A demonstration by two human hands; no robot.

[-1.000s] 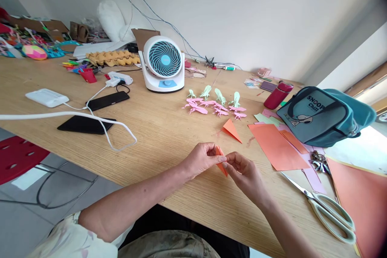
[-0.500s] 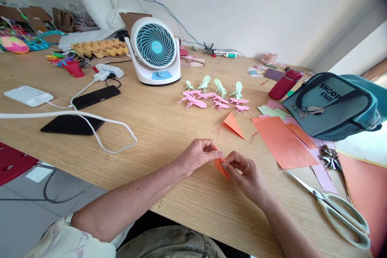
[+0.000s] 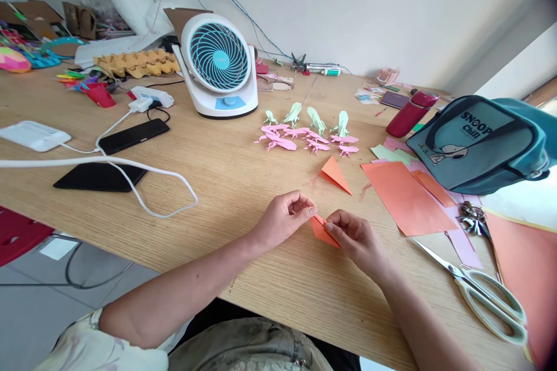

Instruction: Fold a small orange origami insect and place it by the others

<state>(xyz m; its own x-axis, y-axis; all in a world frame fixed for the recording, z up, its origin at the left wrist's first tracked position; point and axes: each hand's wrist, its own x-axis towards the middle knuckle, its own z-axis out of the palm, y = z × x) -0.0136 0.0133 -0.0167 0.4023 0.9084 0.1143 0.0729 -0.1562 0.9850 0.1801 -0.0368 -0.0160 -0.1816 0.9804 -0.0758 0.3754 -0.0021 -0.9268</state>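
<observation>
A small folded orange paper (image 3: 322,230) lies low over the wooden table (image 3: 243,179), pinched from both sides. My left hand (image 3: 285,217) grips its left tip with fingers curled. My right hand (image 3: 354,237) presses and pinches its right part. Just beyond them lies a second folded orange triangle (image 3: 334,172). Further back stand rows of pink origami figures (image 3: 304,143) and pale green origami figures (image 3: 308,119).
Orange sheets (image 3: 407,197) and scissors (image 3: 481,293) lie to the right, by a teal bag (image 3: 478,145) and a red bottle (image 3: 409,113). A white fan (image 3: 217,66), two phones (image 3: 133,136), a white cable (image 3: 143,185) and craft clutter fill the left and back.
The view has shifted slightly. Both hands have kept hold of the orange paper, which has tipped flatter toward the table with its long edge now pointing right.
</observation>
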